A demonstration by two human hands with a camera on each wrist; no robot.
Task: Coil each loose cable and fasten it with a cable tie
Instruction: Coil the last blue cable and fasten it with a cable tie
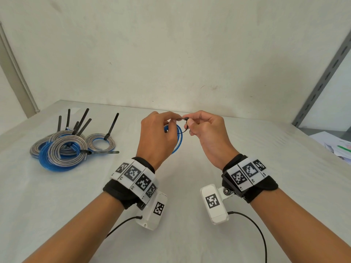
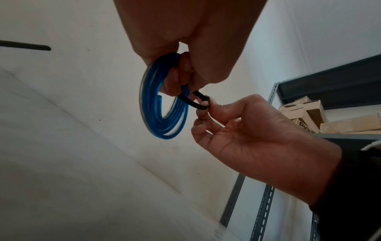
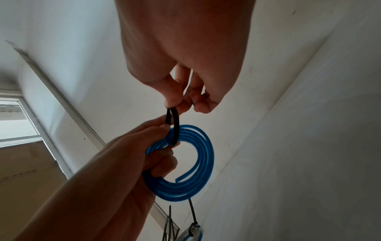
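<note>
**Currently: tie looped round blue coil, not yet cinched**

Both hands are raised above the worktop point(image 1: 190, 186). Left hand point(image 1: 155, 137) has its fingers point(image 3: 163, 164) curled through and round the blue cable coil point(image 3: 193, 177), which hangs in the air between the hands, clear of the surface. Its thumb and forefinger also pinch one run of the black cable tie point(image 2: 193, 102). Right hand point(image 1: 207, 133) pinches the tie's head end between thumb and forefinger; remaining fingers are loosely curled.

The tie passes through the centre of the coil and forms a slack loop round the bundled turns. Whether the tail has entered the head I cannot tell.

Handling, as judged:
- Coil looks light, one hand carries it easily. Smooth, glossy jacket, probably slippery.
- Cable looks springy: one cut end stands off the inner turn, so the turns would likely spread if the grip eased.
- Best hold: across all turns, just beside the tie.
- Tie is thin, flexible, stiffer at the head; grip the head with one hand, the tail with the other.

Finished coils point(image 1: 66, 149), grey and blue, lie tied on the worktop to the left, tails sticking up.
</note>
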